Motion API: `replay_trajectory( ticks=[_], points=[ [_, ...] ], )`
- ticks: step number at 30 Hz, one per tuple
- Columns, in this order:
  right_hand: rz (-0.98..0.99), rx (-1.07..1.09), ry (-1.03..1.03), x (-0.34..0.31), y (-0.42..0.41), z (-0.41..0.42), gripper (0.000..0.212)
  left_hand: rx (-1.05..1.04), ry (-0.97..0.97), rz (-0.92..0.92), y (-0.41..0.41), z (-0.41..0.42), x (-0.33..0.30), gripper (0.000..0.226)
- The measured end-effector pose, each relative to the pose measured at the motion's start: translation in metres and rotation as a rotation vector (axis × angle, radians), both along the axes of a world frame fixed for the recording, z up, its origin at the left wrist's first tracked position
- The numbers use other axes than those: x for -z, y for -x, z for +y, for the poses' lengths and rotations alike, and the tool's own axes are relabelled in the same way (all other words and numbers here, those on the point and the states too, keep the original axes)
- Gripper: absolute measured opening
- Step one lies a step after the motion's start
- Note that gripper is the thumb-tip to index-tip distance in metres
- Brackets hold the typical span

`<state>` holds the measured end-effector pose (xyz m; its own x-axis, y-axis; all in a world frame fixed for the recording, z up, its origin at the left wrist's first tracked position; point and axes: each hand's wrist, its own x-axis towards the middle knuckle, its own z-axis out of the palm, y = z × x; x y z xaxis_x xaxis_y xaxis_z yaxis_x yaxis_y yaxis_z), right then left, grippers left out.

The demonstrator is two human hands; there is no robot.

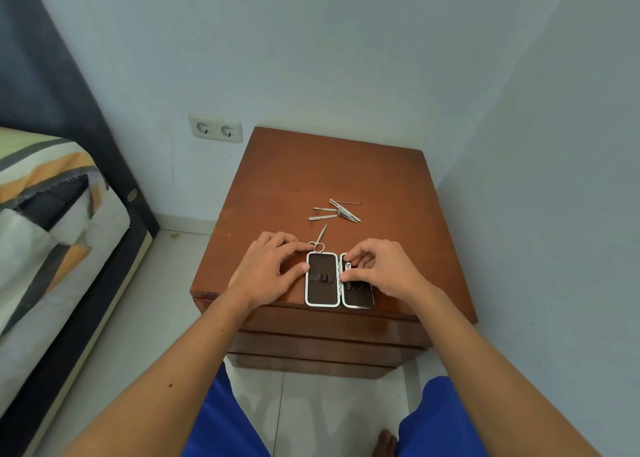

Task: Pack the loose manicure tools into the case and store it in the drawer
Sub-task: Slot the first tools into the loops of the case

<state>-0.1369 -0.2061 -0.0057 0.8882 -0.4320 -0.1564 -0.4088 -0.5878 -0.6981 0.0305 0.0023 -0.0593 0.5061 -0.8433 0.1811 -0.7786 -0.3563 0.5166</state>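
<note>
- Soft, even, slightly dim indoor light; no harsh glare
- Faint shadows under both hands on the wooden surface
- Wide-angle bending of walls and bed at edges
- Focus sharp centrally

open case at nightstand front edge, loose tools behind.

Striped bed at left, double wall socket, white floor tiles.
</note>
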Motion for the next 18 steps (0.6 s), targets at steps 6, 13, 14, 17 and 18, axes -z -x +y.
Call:
replay_trajectory(
  ticks=[6,13,14,17,18],
  points=[
    [0.003,-0.079,0.018,-0.001,0.01,-0.001,0.053,-0.003,-0.001,0.007,-0.001,0.001,0.002,0.04],
    [0.033,-0.158,0.123,0.001,0.018,0.001,0.056,0.003,0.004,-0.009,-0.001,0.001,0.002,0.04],
    [0.039,-0.162,0.124,0.001,0.019,0.001,0.057,0.002,0.003,-0.007,-0.001,0.001,0.002,0.04],
    [0.052,-0.166,0.125,0.003,0.023,0.002,0.058,0.003,0.004,-0.013,-0.001,0.0,0.003,0.04],
    [0.046,-0.163,0.122,0.004,0.023,0.003,0.057,0.003,0.003,-0.014,-0.001,0.0,0.004,0.04]
  ],
)
